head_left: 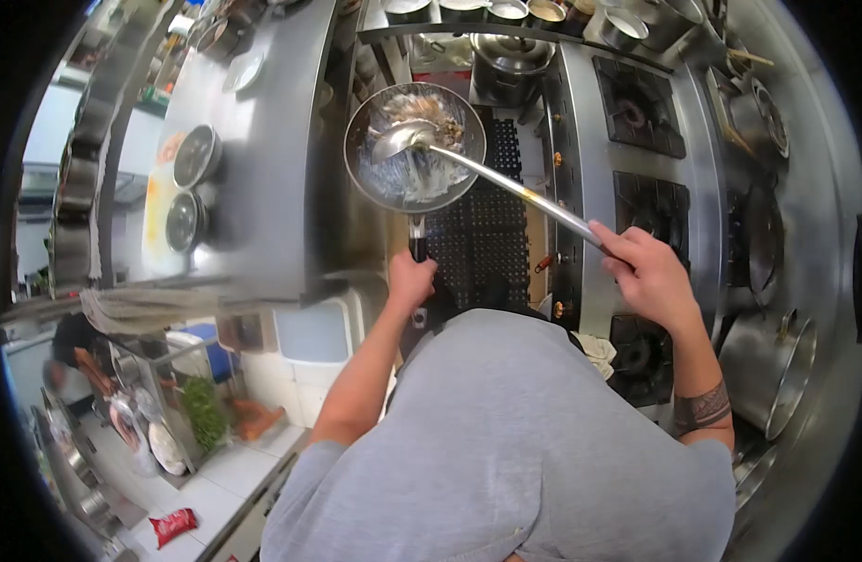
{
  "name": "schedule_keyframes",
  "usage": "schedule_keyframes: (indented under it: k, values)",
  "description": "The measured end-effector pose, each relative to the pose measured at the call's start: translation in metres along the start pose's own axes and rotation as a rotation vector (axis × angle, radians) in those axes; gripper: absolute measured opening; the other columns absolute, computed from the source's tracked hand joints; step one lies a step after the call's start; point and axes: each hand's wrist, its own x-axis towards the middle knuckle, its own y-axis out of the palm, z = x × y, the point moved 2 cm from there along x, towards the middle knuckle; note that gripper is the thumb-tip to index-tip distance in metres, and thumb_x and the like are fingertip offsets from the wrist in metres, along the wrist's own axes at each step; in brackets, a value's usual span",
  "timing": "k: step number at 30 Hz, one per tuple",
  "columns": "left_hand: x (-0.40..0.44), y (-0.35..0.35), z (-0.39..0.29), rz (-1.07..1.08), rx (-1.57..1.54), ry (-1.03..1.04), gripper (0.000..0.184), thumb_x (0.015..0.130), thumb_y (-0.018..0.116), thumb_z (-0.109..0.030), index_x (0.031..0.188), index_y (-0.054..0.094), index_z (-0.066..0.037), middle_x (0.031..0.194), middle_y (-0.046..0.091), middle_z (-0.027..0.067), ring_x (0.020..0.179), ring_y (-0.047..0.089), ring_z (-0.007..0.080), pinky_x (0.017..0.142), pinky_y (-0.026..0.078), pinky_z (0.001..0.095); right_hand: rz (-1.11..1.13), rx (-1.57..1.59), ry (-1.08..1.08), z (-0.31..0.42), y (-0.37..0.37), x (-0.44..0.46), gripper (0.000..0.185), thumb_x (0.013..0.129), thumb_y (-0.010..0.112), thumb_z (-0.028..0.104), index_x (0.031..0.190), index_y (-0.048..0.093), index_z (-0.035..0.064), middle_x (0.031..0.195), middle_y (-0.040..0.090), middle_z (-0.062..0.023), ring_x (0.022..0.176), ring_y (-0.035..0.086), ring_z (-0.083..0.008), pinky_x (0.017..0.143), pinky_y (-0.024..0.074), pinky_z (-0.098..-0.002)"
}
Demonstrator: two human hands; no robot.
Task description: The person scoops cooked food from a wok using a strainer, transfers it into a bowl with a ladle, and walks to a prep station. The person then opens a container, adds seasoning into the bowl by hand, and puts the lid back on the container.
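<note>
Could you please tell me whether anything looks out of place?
Perhaps the shiny red packet, lying alone on the white square tiles, and the yellow-orange smear on the white board, resembling a spill.

From my remote seat I see the ladle as smooth, shiny metal, and the pan as metal with a black handle resembling matt plastic. The table shows me a metal top with a soft sheen; the lidded pot looks glossier. I read the floor mat as rough, matt rubber, the shirt as matt cloth.
</note>
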Motion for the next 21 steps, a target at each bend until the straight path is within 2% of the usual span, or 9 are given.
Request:
schedule_keyframes:
  k: [5,7,9,10,13,15,17,19,21]
  values:
    - [0.014,-0.022,-0.004,0.074,0.178,-0.026,0.011,0.075,0.063,-0.001,0.078,0.054,0.002,0.059,0.058,0.0102,0.045,0.057,0.0181,0.042,0.045,0.0364,-0.025,-0.241,-0.130,-0.002,-0.015,0.039,0.057,0.084,0.063,0.005,0.136,0.060,0.0276,0.084,0.058,-0.0076,0.071,0.063,-0.0296,0.063,0.0510,-0.0411]
    - [0.027,-0.038,0.011,0.132,0.312,0.017,0.011,0.076,0.062,-0.005,0.080,0.055,0.003,0.063,0.061,0.0141,0.048,0.063,0.0235,0.047,0.049,0.0386,-0.020,-0.309,-0.172,-0.013,-0.004,0.066,0.058,0.084,0.062,0.004,0.136,0.058,0.0276,0.085,0.058,-0.0079,0.071,0.063,-0.0301,0.063,0.0518,-0.0414]
    - [0.044,-0.054,0.034,0.054,0.580,0.363,0.013,0.076,0.061,-0.007,0.082,0.056,0.004,0.066,0.062,0.0203,0.059,0.067,0.0341,0.058,0.052,0.0421,0.007,-0.391,-0.191,-0.023,0.009,0.090,0.059,0.085,0.061,0.006,0.139,0.055,0.0265,0.085,0.057,-0.0086,0.071,0.063,-0.0307,0.064,0.0520,-0.0424]
    - [0.045,-0.062,0.025,0.170,0.560,0.131,0.017,0.074,0.062,-0.009,0.082,0.056,0.004,0.074,0.063,0.0256,0.075,0.067,0.0418,0.070,0.052,0.0448,0.036,-0.417,-0.190,-0.029,0.017,0.100,0.058,0.086,0.060,0.008,0.141,0.053,0.0242,0.088,0.058,-0.0106,0.072,0.063,-0.0323,0.065,0.0523,-0.0437]
    - [0.052,-0.075,0.027,0.140,0.636,0.236,0.018,0.073,0.063,-0.011,0.081,0.056,0.004,0.074,0.063,0.0261,0.080,0.067,0.0434,0.071,0.052,0.0460,0.119,-0.352,-0.149,-0.054,0.045,0.110,0.056,0.088,0.058,0.010,0.142,0.052,0.0223,0.090,0.059,-0.0137,0.076,0.063,-0.0355,0.071,0.0523,-0.0462]
    - [0.059,-0.071,0.032,0.185,0.537,0.173,0.017,0.072,0.063,-0.009,0.081,0.057,0.004,0.070,0.064,0.0252,0.071,0.069,0.0406,0.066,0.052,0.0462,0.178,-0.262,-0.172,-0.086,0.071,0.106,0.057,0.090,0.058,0.011,0.146,0.048,0.0167,0.092,0.062,-0.0200,0.085,0.064,-0.0377,0.080,0.0508,-0.0466]
    - [0.068,-0.059,0.043,0.184,0.409,0.003,0.017,0.070,0.063,-0.008,0.080,0.058,0.005,0.069,0.065,0.0250,0.064,0.069,0.0371,0.060,0.052,0.0463,0.367,0.043,0.070,-0.084,0.087,0.095,0.058,0.093,0.059,0.013,0.149,0.044,0.0143,0.083,0.063,-0.0158,0.073,0.065,-0.0263,0.069,0.0528,-0.0407]
    - [0.075,-0.037,0.050,0.145,0.362,-0.039,0.018,0.070,0.061,-0.005,0.083,0.059,0.007,0.071,0.065,0.0256,0.060,0.069,0.0357,0.057,0.053,0.0451,0.561,0.345,0.511,-0.055,0.098,0.078,0.056,0.096,0.059,0.016,0.150,0.043,0.0144,0.076,0.060,-0.0066,0.057,0.058,-0.0138,0.051,0.0499,-0.0335]
    - [0.092,-0.014,0.077,0.123,0.247,-0.139,0.019,0.072,0.059,-0.005,0.086,0.059,0.008,0.071,0.065,0.0262,0.059,0.068,0.0364,0.057,0.054,0.0451,0.560,0.679,0.661,-0.032,0.121,0.068,0.056,0.097,0.059,0.015,0.150,0.043,0.0125,0.075,0.054,0.0002,0.047,0.049,-0.0082,0.039,0.0440,-0.0279]
